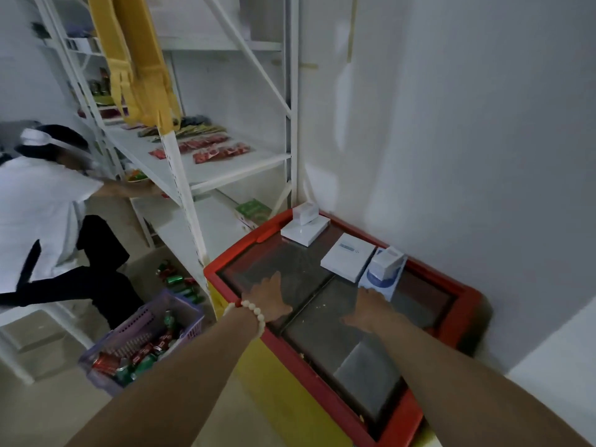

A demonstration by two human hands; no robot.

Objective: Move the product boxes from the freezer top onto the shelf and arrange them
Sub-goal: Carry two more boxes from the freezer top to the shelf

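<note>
Product boxes still sit on the freezer top [429, 282], along its far edge by the wall, so your task looks barely begun. The shelf [225, 175] stands to the left, its lower board holding one green box [253, 210]. On the glass lid you have a flat white box [349, 260], a flat white box [304, 230] with a small one on it, and a blue-and-white box [383, 277]. Your right hand [371, 309] reaches that one, fingers loosely spread, holding nothing; your left hand [269, 298] hovers wide, empty.
</note>
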